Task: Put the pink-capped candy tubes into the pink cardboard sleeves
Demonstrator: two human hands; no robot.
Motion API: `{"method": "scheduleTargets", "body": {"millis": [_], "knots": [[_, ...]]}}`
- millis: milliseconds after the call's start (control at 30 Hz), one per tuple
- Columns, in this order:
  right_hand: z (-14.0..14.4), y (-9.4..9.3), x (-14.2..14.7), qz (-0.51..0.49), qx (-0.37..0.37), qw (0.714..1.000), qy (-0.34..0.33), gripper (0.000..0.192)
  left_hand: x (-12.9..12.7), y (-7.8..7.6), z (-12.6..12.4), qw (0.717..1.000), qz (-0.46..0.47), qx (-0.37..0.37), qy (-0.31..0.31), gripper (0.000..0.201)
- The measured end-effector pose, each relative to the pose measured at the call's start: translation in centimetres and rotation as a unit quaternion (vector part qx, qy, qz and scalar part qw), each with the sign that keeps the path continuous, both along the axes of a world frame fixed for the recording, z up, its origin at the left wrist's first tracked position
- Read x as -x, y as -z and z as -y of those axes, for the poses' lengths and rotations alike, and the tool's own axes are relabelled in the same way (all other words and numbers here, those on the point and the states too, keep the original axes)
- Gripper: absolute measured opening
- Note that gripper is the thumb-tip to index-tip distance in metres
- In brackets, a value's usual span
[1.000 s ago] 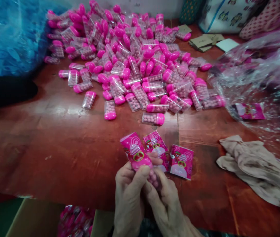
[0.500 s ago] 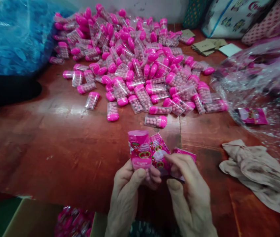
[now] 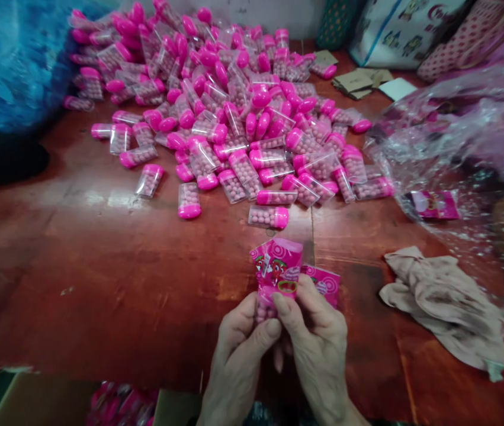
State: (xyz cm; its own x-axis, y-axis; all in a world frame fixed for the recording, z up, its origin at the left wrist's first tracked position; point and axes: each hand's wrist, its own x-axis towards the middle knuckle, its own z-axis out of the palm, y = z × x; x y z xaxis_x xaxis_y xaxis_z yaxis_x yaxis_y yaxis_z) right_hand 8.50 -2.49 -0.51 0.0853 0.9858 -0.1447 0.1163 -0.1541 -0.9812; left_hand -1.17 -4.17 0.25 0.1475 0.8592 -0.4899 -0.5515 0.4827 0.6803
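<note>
Between both hands is a small clear candy container [image 3: 263, 312] with pale pink balls inside. A pink printed plastic sleeve [image 3: 285, 266] stands up from its upper end. My left hand [image 3: 238, 349] is closed around the container from the left, thumb on its front. From the right, my right hand [image 3: 318, 337] pinches the sleeve at its lower part, its thumb against the container. Another printed sleeve [image 3: 328, 285] lies on the table just behind my right fingers. Part of the container is hidden by my thumbs.
A big heap of pink-capped candy containers [image 3: 234, 130] covers the far table [image 3: 100, 284]. At right are a crumpled beige cloth [image 3: 447, 307] and clear plastic wrap [image 3: 478, 130]. A blue bag [image 3: 12, 71] stands far left. Below the front edge, a cardboard box [image 3: 42, 399] holds pink packs.
My right hand has closed in on the container and sleeve beside my left hand. The held container has shifted slightly right. The whole view has moved a little, so the heap appears further left.
</note>
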Motion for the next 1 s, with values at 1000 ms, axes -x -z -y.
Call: {"method": "scheduleTargets", "body": {"millis": [1000], "knots": [[-0.6, -2.3, -1.6, -0.131, 0.148, 0.980, -0.028, 0.035, -0.2, -1.2, -0.2, 0.997, -0.026, 0.053, 0.050, 0.021]]}}
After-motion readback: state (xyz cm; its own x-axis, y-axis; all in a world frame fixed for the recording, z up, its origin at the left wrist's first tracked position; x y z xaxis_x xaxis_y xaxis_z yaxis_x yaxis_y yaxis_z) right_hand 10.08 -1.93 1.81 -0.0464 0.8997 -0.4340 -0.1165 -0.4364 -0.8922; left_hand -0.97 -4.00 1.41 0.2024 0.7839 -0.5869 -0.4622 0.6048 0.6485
